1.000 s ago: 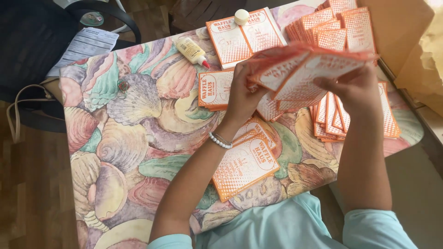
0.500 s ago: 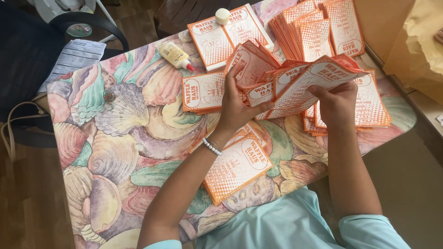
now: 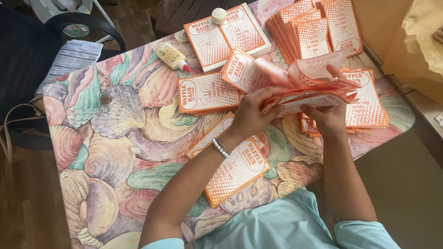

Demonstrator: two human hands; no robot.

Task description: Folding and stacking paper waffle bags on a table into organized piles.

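At the far left, a dark chair (image 3: 27,60) stands beside the counter (image 3: 110,152), with a printed white sheet (image 3: 69,60) lying at the counter's far left corner. The counter is covered by a cloth patterned with large shells in pastel colours. Toward the far middle, a small glue bottle (image 3: 171,56) with a red tip lies on its side, just left of a flat stack of orange-and-white cards (image 3: 228,34), and a round white cap (image 3: 218,15) sits on top of that stack. Nearer, a second short pile (image 3: 205,93) lies flat at the middle, and another pile (image 3: 235,173) rests close to the near edge, partly under the left forearm, which wears a beaded bracelet (image 3: 220,147).

The left hand (image 3: 251,113) is raised above the counter, its grip closed on the left end of a thick bundle of paper sleeves (image 3: 314,87), thumb on top. The bundle is held in the air over the middle right of the counter, its upper sheets blurred. The right hand (image 3: 328,117) supports the bundle from beneath at its right end, fingers curled round it.

Beyond, a fanned stack (image 3: 314,27) lies at the far right, and more sleeves (image 3: 367,103) sit flat under the hands. Crumpled brown paper (image 3: 422,41) shows at the far right edge.
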